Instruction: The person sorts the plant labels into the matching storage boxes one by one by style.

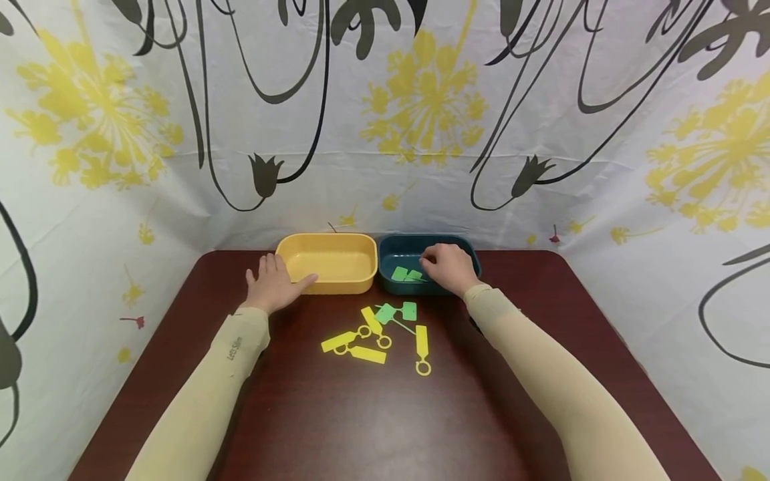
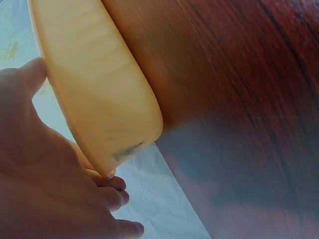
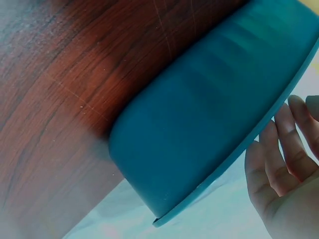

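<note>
My left hand (image 1: 273,287) lies spread at the left end of a yellow tray (image 1: 343,287). In the left wrist view, the thumb and fingertips touch the rim of that tray. Over the right part of a dark teal tray (image 1: 415,287) is my right hand (image 1: 450,267), its fingers loosely bent and no thing seen between them. Green tags (image 1: 400,273) lie inside the teal tray. On the table in front are two more green tags (image 1: 409,310) and several yellow tags with ring ends, one of them a yellow tag (image 1: 422,342) lying apart to the right.
Both trays stand side by side at the back edge of the dark red-brown table (image 1: 373,427). A white cloth (image 1: 337,187) printed with flowers and stems hangs behind and at both sides.
</note>
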Motion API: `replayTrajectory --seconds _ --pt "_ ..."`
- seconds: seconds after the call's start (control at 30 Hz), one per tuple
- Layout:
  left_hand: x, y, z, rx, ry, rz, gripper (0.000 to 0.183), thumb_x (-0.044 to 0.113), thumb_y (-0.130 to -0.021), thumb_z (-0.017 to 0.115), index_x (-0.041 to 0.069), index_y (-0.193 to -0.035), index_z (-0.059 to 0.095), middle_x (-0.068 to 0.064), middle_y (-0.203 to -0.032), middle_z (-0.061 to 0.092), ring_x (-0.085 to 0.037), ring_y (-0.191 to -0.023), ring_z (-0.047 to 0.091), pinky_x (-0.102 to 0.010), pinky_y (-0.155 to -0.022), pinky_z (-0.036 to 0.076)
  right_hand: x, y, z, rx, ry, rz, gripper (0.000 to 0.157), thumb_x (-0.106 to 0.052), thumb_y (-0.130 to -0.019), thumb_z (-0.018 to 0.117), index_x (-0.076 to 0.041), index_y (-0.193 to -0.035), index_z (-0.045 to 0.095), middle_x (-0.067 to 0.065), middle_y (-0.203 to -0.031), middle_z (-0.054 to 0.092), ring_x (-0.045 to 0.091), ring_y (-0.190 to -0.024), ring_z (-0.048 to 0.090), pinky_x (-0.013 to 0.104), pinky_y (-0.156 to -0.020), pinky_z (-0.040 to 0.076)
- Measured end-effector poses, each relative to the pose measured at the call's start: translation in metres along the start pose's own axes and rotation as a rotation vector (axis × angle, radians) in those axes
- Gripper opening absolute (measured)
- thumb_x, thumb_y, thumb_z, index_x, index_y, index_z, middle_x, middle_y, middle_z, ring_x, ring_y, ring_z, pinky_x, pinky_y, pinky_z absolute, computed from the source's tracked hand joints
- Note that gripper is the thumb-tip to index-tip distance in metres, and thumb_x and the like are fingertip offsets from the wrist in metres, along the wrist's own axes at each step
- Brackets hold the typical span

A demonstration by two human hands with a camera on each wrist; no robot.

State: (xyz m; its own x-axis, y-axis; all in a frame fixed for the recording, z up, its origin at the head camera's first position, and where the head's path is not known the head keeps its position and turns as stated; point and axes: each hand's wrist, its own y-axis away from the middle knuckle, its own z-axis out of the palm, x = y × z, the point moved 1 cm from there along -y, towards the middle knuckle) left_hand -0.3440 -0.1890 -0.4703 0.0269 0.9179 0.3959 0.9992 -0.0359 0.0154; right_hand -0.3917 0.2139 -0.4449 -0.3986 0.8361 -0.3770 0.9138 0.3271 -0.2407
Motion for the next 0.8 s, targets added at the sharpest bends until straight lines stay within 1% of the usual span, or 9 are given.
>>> replayTrajectory --seconds 0.23,0.53,0.67,0.8 --pt "-0.003 -0.001 0.0 -0.008 -0.005 0.009 0.124 0.082 -0.087 0.041 -0.014 -0.154 -0.001 -0.035 -0.161 0.002 -0.051 -0.149 -0.002 -0.075 -0.108 -0.004 -0.01 0.01 -0.001 0.045 0.014 -0.052 0.019 -0.028 -0.099 0.066 -0.017 -0.106 0.079 -0.004 -0.095 0.068 0.013 -0.075 0.06 0.037 -0.064 0.052" --pt "-0.004 -0.001 0.0 -0.012 0.005 0.002 0.123 0.082 -0.087 0.041 -0.012 -0.155 0.0 -0.033 -0.162 0.0 -0.051 -0.149 -0.003 -0.076 -0.108 -0.005 -0.031 0.019 -0.004 0.101 0.039 -0.141 0.012 -0.026 -0.096 0.069 -0.02 -0.1 0.079 -0.008 -0.089 0.066 0.011 -0.075 0.059 0.034 -0.063 0.053" --pt "-0.005 -0.002 0.001 -0.019 0.006 0.001 0.124 0.083 -0.087 0.04 -0.011 -0.156 -0.001 -0.033 -0.162 -0.002 -0.051 -0.148 -0.004 -0.076 -0.108 -0.006 -0.038 0.024 -0.004 0.112 0.045 -0.171 0.013 -0.027 -0.097 0.069 -0.02 -0.099 0.079 -0.009 -0.087 0.064 0.01 -0.074 0.058 0.033 -0.063 0.052" --pt "-0.005 -0.003 0.001 -0.023 0.007 0.001 0.125 0.084 -0.086 0.04 -0.011 -0.155 -0.002 -0.033 -0.162 -0.002 -0.051 -0.148 -0.005 -0.076 -0.107 -0.006 -0.042 0.028 -0.003 0.119 0.049 -0.191 0.014 -0.027 -0.097 0.068 -0.02 -0.099 0.08 -0.01 -0.087 0.064 0.01 -0.075 0.059 0.033 -0.065 0.052"
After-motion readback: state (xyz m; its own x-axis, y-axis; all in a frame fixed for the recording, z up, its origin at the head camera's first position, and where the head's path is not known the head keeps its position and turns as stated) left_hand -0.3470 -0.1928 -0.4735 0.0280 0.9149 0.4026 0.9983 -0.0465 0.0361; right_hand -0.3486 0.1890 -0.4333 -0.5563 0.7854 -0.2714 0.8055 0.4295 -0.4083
